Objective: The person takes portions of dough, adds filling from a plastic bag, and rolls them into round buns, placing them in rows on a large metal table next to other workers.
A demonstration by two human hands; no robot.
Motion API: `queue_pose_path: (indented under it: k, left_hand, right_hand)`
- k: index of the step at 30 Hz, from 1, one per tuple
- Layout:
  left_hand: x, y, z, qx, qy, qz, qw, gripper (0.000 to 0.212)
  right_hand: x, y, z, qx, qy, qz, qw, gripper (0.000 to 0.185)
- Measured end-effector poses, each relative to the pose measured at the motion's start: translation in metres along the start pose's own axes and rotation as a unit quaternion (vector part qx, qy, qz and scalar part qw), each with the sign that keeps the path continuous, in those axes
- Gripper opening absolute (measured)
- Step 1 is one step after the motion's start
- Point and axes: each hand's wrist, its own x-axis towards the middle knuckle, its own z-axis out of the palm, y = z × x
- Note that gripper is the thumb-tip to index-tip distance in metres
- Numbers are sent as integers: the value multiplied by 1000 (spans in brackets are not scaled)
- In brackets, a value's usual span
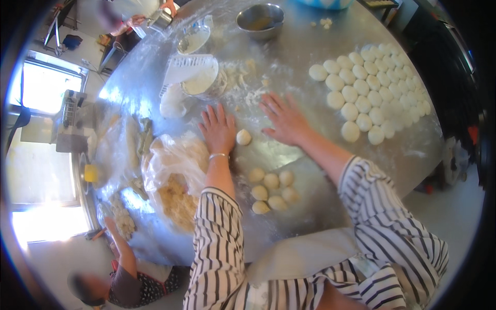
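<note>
My left hand (218, 131) is over the steel table (321, 170), fingers spread and nothing in its grasp. Just to its right sits a single dough ball (243, 137). My right hand (286, 121) is also spread, palm down and holding nothing; whether either palm presses on the surface is hard to tell. Between my forearms lies a cluster of several filled dough balls (271, 181). Left of my left forearm, a clear plastic bag (176, 145) partly covers a crumbly tan filling (176, 201). Many flattened white dough rounds (363, 104) lie in rows at the right.
Ahead are a tub of flour (199, 81) with a white plastic basket (188, 66) against it, another flour bowl (194, 40) and a steel bowl (260, 21). A co-worker (128, 267) handles dough pieces (123, 219) at left; another person's hand (137, 20) is by a metal container (160, 20).
</note>
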Motion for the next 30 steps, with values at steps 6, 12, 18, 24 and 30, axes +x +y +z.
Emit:
queue_pose_path:
  k: [6, 12, 18, 24, 30]
  left_hand:
    - [14, -4, 15, 2, -3, 2, 1000, 65]
    - [-6, -52, 31, -99, 10, -11, 995, 62]
    - [-65, -81, 23, -265, -39, 34, 963, 60]
    - [-158, -64, -1, -459, -69, 25, 885, 64]
    - [-269, -59, -40, -522, 67, -61, 848, 32]
  right_hand:
    - [9, -2, 30, -11, 33, -13, 999, 67]
    - [-72, -45, 35, -19, 8, -89, 996, 55]
    - [-151, -89, 6, 34, -74, -47, 996, 55]
    - [-175, -88, -16, 153, -15, -88, 984, 33]
    - [-87, -56, -52, 271, 39, -61, 960, 14]
